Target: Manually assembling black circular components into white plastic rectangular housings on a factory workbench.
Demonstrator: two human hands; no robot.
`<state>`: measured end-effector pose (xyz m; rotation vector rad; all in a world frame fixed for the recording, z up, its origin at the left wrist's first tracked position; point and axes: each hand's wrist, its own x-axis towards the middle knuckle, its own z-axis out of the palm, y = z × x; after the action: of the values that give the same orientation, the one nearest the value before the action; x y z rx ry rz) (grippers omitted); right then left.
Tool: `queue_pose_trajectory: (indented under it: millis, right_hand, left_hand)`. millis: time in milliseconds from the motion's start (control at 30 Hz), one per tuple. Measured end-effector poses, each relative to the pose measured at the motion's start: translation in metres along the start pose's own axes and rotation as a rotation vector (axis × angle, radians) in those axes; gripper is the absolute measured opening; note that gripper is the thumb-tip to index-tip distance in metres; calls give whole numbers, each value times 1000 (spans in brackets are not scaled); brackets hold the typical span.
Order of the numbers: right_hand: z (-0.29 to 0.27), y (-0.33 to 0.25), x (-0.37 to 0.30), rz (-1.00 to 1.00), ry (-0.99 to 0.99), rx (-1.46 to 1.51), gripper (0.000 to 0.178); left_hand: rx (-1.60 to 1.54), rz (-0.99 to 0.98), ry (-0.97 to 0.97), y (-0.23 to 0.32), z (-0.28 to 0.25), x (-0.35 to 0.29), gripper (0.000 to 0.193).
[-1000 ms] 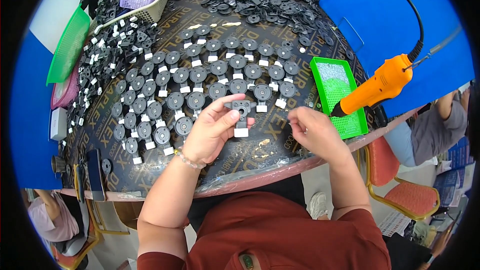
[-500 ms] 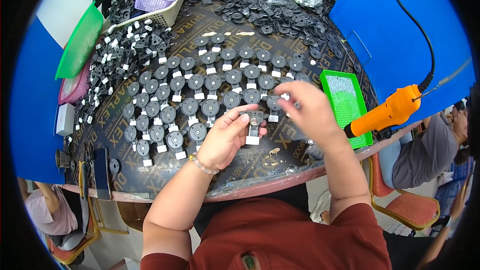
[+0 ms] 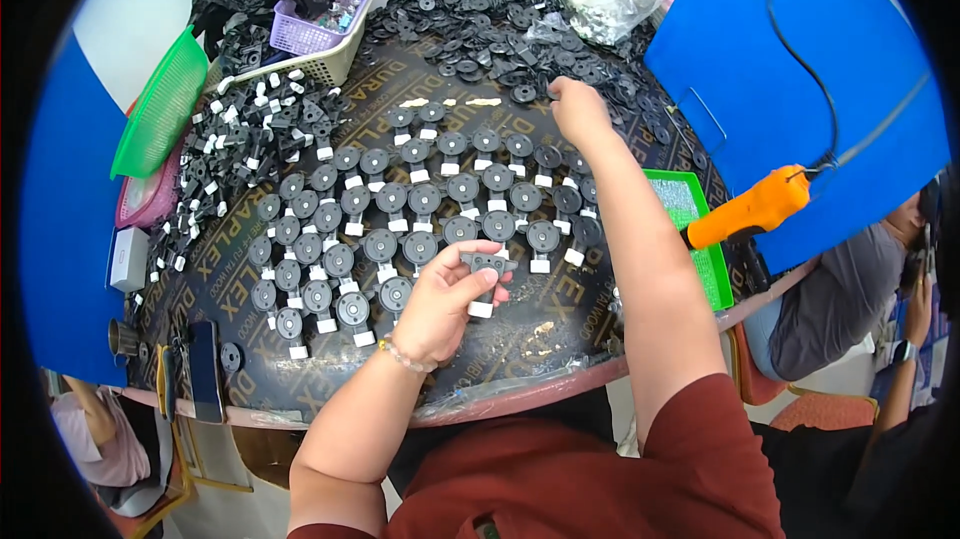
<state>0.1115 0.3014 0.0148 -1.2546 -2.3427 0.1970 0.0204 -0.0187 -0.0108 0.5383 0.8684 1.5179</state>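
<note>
My left hand [image 3: 443,304] grips a flat black plastic bracket [image 3: 487,263] with a white end piece, thumb laid across its face. Out at the near edge of the heap of loose black discs [image 3: 470,14] is my right hand [image 3: 582,114], its fingers curled; whatever they hold is hidden. Before my left hand stand curved rows of black brackets with white ends, each topped by a round disc, such as the disc-topped bracket [image 3: 542,236] to its right.
An orange power screwdriver [image 3: 750,211] hangs over a green tray [image 3: 715,274] on the right. At left lie a heap of black and white brackets [image 3: 265,124], a green basket [image 3: 160,104] and a phone [image 3: 205,369]. Purple basket [image 3: 300,34] at back. Other people sit on both sides.
My right hand has moved from beside the held bracket away to the disc heap. My left hand has shifted slightly left and nearer, still holding the bracket, its thumb now over it.
</note>
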Motion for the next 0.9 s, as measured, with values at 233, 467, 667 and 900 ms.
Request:
queue_pose_trajectory:
  millis: [233,467,667,900]
  right_hand:
    - [18,24,56,145,-314,-393,35]
    - [-3,17,49,317,-828,-467,50]
    - [2,22,32,22,-683,-586,36]
    - [3,57,31,126,-487,-443,35]
  left_hand:
    - [-66,-7,-5,-1,-1,1,36]
    - [-173,-30,-27,8,2,-1,38]
    - [-155,-13,-9,9,0,-1,39]
    - [-154,-18,-26,8,3,-2,38]
